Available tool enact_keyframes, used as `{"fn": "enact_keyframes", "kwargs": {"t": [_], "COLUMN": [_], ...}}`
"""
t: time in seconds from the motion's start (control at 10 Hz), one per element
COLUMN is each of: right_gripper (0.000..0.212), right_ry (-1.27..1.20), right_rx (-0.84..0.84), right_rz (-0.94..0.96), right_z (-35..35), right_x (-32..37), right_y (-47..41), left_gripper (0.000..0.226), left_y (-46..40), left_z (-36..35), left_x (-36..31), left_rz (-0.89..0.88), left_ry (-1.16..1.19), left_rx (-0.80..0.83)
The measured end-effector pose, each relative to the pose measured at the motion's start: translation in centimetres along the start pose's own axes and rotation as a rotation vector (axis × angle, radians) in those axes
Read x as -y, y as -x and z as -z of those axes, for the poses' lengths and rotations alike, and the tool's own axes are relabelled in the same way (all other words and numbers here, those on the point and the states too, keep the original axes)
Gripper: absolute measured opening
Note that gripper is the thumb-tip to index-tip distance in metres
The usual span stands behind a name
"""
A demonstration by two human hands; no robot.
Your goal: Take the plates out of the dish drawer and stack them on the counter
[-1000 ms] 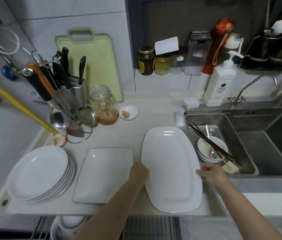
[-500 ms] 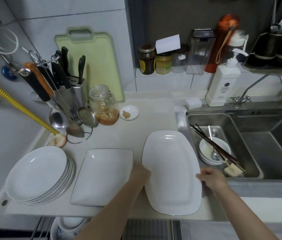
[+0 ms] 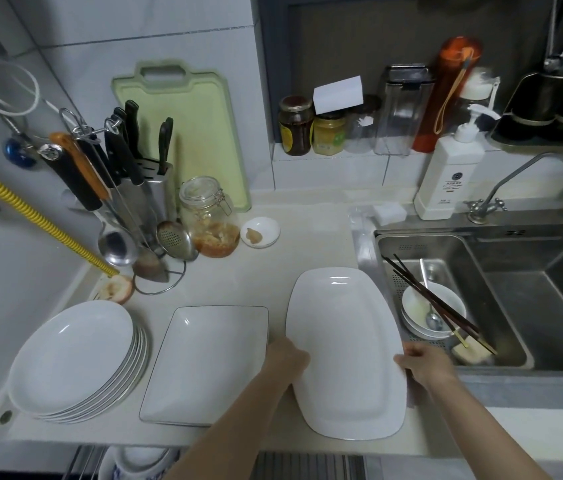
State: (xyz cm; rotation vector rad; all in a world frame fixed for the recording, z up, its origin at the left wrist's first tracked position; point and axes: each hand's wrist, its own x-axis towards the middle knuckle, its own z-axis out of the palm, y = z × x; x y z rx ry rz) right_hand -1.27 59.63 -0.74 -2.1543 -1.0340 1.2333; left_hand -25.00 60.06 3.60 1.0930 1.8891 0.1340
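Toward six o'clock on the pale surface (image 3: 307, 244), a long white platter (image 3: 342, 351) lay with its long axis running from twelve to six, its near end close to the surface's front edge. The left hand (image 3: 287, 358) gripped its rim at nine o'clock and the right hand (image 3: 422, 367) gripped the opposite rim at three, each closed on the edge, fingers partly hidden beneath. Both hands were on the platter, neither one the nearer. Whether the platter was fully resting on the surface or a little lifted could not be told. At nine o'clock from the platter, just beside it, sat a rectangular dish (image 3: 207, 362), and farther that way a stack of round plates (image 3: 76, 355). The sink (image 3: 501, 237) lay at three o'clock, right beside the platter's far side. My judgement: any shift to stack would go toward nine o'clock, led by the left hand. Below the front edge, the drawer (image 3: 134, 464) showed more crockery.
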Motion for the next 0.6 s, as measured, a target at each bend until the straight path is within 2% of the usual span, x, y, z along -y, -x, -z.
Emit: {"fn": "enact_keyframes", "kwargs": {"t": [0.2,0.3,0.4,0.5,0.6], "right_gripper": [0.008,0.018,0.030,0.040,0.041], "right_ry": [0.343,0.684,0.992,1.163,1.159], "right_rx": [-0.073,-0.107,-0.138,-0.134,-0.133], "right_rz": [0.175,0.224,0.239,0.252,0.298], "right_z": [-0.6,-1.0,-0.9,-0.9,-1.7], "right_x": [1.0,1.3,1.8,2.5,3.7], "right_y": [1.8,2.8,4.4,6.0,8.7], "left_gripper": [0.026,0.012,0.036,0.036,0.045], "left_y": [0.2,0.6,1.4,2.3,4.6], "left_z": [0.2,0.6,1.3,1.9,2.6], "left_x": [0.4,0.6,0.8,1.1,1.8], "left_rz": [-0.022,-0.071,-0.129,-0.226,-0.370], "left_ry": [-0.001,-0.077,-0.176,-0.241,-0.300], "left_rx": [0.037,0.044,0.027,0.016,-0.007]}}
